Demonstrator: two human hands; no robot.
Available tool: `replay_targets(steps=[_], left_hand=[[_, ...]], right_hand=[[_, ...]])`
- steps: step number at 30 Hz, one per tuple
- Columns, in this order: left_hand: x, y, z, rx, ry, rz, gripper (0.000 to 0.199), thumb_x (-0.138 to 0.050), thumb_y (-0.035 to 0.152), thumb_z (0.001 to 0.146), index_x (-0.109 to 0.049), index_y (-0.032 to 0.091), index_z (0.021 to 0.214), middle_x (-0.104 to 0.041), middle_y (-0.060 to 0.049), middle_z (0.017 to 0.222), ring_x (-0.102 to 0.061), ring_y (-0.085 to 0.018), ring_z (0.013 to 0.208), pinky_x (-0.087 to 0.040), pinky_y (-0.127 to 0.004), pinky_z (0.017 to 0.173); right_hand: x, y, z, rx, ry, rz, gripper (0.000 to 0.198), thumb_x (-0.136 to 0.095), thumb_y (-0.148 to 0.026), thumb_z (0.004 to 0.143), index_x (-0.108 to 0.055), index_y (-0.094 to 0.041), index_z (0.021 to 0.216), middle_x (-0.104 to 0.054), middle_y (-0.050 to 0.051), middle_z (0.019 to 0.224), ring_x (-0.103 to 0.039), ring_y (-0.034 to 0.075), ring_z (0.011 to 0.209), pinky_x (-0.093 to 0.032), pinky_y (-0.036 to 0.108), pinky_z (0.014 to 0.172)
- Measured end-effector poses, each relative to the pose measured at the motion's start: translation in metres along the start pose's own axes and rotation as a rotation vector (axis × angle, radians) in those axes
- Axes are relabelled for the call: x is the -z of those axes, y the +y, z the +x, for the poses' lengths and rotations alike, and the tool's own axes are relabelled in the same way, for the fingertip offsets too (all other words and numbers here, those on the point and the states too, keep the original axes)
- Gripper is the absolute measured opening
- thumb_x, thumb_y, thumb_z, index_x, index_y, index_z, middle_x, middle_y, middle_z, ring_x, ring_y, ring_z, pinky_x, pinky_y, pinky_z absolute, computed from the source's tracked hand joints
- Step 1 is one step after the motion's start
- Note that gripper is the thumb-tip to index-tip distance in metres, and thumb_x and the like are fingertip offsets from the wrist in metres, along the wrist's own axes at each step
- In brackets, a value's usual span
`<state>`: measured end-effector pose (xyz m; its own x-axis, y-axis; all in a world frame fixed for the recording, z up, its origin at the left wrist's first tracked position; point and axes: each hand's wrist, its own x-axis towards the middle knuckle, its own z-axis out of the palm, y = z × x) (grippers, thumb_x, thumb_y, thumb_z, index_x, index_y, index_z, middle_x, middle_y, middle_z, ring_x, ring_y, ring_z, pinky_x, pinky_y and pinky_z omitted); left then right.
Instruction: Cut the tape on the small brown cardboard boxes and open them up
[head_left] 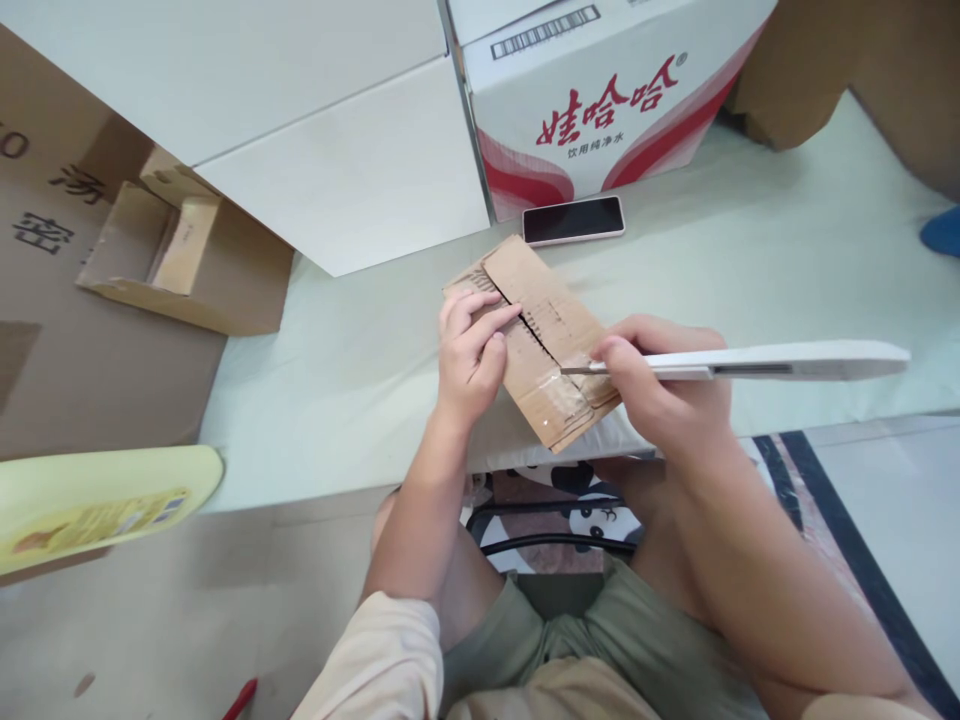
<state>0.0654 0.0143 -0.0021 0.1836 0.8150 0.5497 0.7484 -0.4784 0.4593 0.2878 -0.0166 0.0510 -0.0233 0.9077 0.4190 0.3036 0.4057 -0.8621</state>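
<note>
A small brown cardboard box lies at an angle near the front edge of the covered table, a dark slit running along its top seam. My left hand holds the box from its left side, with fingers pressed over the flap beside the slit. In my right hand is a white utility knife, its handle pointing right. The blade tip touches the clear tape at the near end of the seam. Part of the handle is hidden by my right fingers.
Behind the box lies a phone, against a white carton with red lettering. White boxes stand at back left. An open cardboard box and a yellow container are at left. The pale tablecloth ends above my lap.
</note>
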Motion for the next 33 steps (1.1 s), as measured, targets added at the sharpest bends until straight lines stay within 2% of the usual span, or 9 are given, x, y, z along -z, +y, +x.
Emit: replay_targets(steps=[3,10,15,18,25,33], left_hand=[[0.0001,0.0003,-0.0003,0.003,-0.006,0.022,0.060,-0.027,0.054,0.108,-0.078,0.025,0.121,-0.067,-0.011,0.128,-0.053,-0.028,0.131,-0.036,-0.052,0.123],[-0.0016,-0.0005,-0.0010,-0.009,0.019,0.002,0.058,-0.028,0.053,0.108,-0.078,0.024,0.119,-0.068,-0.011,0.127,-0.054,-0.028,0.130,-0.037,-0.051,0.123],[-0.0031,-0.0007,-0.0011,-0.014,0.040,-0.032,0.054,-0.032,0.051,0.108,-0.078,0.024,0.119,-0.068,-0.011,0.127,-0.054,-0.028,0.130,-0.037,-0.052,0.123],[-0.0027,0.0000,-0.0009,-0.015,0.049,-0.043,0.053,-0.033,0.050,0.107,-0.078,0.024,0.118,-0.069,-0.011,0.126,-0.055,-0.028,0.129,-0.037,-0.052,0.122],[-0.0021,-0.0017,-0.0014,-0.032,0.043,-0.024,0.053,-0.032,0.049,0.108,-0.077,0.024,0.118,-0.067,-0.011,0.126,-0.054,-0.028,0.129,-0.037,-0.052,0.122],[-0.0033,-0.0026,-0.0014,-0.040,0.050,-0.025,0.051,-0.033,0.048,0.108,-0.077,0.024,0.118,-0.068,-0.011,0.125,-0.054,-0.028,0.129,-0.038,-0.052,0.122]], right_hand=[[-0.0012,-0.0007,0.0000,0.033,0.017,-0.017,0.036,-0.062,-0.032,0.097,-0.062,-0.024,0.062,-0.055,-0.002,0.051,-0.046,0.013,0.047,-0.033,0.031,0.048],[-0.0053,0.0010,0.0001,0.158,0.048,-0.125,0.046,-0.055,-0.037,0.101,-0.057,-0.022,0.057,-0.052,-0.001,0.049,-0.046,0.012,0.045,-0.032,0.030,0.047],[-0.0072,0.0027,0.0001,0.247,0.063,-0.182,0.038,-0.055,-0.029,0.100,-0.062,-0.022,0.063,-0.059,0.000,0.053,-0.051,0.012,0.048,-0.035,0.028,0.048],[-0.0075,0.0028,0.0005,0.276,0.049,-0.216,0.036,-0.056,-0.026,0.097,-0.058,-0.022,0.062,-0.058,-0.001,0.052,-0.051,0.012,0.048,-0.035,0.028,0.049],[-0.0057,0.0001,0.0007,0.280,0.013,-0.199,0.038,-0.057,-0.018,0.093,-0.042,-0.022,0.058,-0.042,-0.003,0.049,-0.039,0.010,0.045,-0.029,0.029,0.048],[-0.0041,-0.0014,0.0001,0.265,0.014,-0.121,0.039,-0.056,-0.015,0.093,-0.039,-0.022,0.058,-0.040,-0.004,0.049,-0.035,0.009,0.043,-0.028,0.029,0.046]])
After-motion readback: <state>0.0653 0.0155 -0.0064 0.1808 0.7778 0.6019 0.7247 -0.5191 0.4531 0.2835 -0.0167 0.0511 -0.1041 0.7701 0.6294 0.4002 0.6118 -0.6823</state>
